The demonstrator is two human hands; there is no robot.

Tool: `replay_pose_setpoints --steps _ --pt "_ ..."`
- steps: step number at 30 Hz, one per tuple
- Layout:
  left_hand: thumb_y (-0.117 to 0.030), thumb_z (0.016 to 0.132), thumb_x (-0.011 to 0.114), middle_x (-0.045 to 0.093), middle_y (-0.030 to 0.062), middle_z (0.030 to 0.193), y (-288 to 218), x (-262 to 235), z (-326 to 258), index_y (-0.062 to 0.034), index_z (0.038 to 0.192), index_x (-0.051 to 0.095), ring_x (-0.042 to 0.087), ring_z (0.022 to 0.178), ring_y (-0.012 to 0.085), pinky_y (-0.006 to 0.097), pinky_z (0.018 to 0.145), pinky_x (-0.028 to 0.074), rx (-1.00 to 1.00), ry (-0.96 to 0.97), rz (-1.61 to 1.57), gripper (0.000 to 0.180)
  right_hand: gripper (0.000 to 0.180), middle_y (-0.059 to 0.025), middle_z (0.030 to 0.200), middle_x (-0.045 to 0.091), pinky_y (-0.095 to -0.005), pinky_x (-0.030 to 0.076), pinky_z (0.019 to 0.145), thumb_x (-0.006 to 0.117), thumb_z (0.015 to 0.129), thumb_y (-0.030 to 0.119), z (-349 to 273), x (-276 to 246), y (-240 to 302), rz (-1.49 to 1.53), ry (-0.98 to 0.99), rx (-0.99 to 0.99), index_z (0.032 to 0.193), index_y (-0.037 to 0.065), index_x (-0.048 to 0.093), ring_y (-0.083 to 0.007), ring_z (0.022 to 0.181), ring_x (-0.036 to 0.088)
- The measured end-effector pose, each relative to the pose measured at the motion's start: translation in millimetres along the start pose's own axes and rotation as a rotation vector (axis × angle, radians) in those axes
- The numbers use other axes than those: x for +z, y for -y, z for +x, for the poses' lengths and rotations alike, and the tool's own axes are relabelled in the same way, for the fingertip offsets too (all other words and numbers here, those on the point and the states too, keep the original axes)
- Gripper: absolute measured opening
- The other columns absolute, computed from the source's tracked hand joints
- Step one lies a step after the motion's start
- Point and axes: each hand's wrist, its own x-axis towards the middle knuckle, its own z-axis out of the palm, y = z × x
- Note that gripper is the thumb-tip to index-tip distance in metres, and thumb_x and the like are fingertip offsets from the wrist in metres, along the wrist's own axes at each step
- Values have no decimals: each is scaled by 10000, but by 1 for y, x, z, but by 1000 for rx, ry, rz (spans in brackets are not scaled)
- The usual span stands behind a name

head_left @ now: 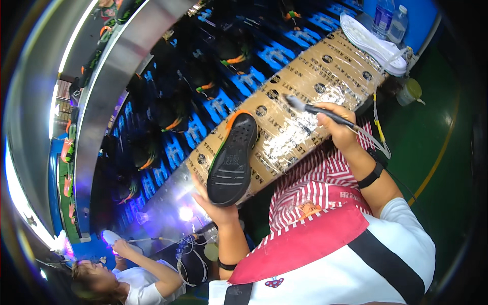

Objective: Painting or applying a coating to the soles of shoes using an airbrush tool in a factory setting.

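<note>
While the left hand (222, 213), the nearer one, grips the lower end of the black shoe sole (233, 162), its axis roughly 1-to-7 o'clock over the paper-covered bench (300, 134), the sole lies toward 8 o'clock from the right hand (339, 124), fingers closed around a corded brush (311, 108).

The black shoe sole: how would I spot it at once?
Find the tan, plastic-wrapped ledge running diagonally through the picture. Near its lower-left end, the left hand holds the black sole. Edged in orange and green, it stands apart from the white shoe-shaped piece at the ledge's upper-right end.
</note>
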Motion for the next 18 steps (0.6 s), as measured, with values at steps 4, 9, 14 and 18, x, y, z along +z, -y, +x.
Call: replay_pose_setpoints --steps 4,9,14,18 --pt "-463 774 601 454 148 1202 1 -11 -4 -94 1396 109 501 1078 261 375 894 433 475 5 252 874 245 -26 697 597 -174 378 531 603 814 148 16 -7 -32 90 -106 101 1006 -3 596 -58 606 523" --pt "-284 743 589 482 123 1086 -37 -12 17 -14 1280 301 495 1013 222 342 893 403 586 -61 459 666 203 0 628 567 -170 359 480 609 808 109 20 -9 -50 162 -103 241 985 11 601 -36 530 475" --pt "-383 747 401 496 160 1127 -125 3 26 2 1210 394 496 1054 277 396 907 395 951 -196 348 602 207 -7 625 567 -174 366 456 609 806 125 25 -9 -54 188 -57 291 981 15 600 -37 503 462" --pt "-377 786 425 482 176 1175 -190 48 40 -18 1157 495 486 1082 300 433 932 390 1389 -208 121 521 212 -20 649 578 -172 376 462 608 808 129 27 -10 -57 178 -36 286 984 10 599 -44 529 499"
